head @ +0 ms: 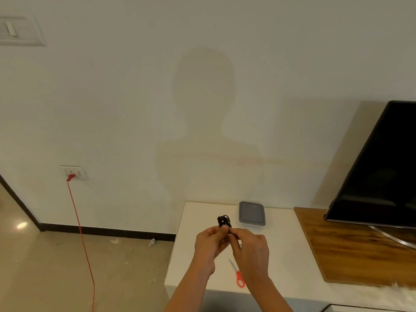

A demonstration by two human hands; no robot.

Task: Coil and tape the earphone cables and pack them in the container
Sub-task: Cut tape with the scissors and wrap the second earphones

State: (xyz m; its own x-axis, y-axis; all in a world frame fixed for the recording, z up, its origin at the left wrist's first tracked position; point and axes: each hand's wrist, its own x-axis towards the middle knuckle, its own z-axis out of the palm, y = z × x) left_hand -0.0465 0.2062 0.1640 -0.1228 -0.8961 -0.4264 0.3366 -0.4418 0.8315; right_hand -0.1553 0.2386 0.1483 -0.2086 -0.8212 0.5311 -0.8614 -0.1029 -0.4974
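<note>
Black earphone cable [224, 220], bunched into a small coil, is held up over the white table [281, 255], just left of the grey container [252, 213]. The left hand [210, 246] pinches the coil's lower end with thumb and curled fingers, and the right hand [249, 248] pinches it from the other side. Red-handled scissors [238, 274] lie nearer than the container, beside the right wrist. Right of the container, a dark screen [382, 165] stands on a wooden top [360, 248]. Far left of the container, a red cord [81, 233] hangs from a wall socket [73, 172].
</note>
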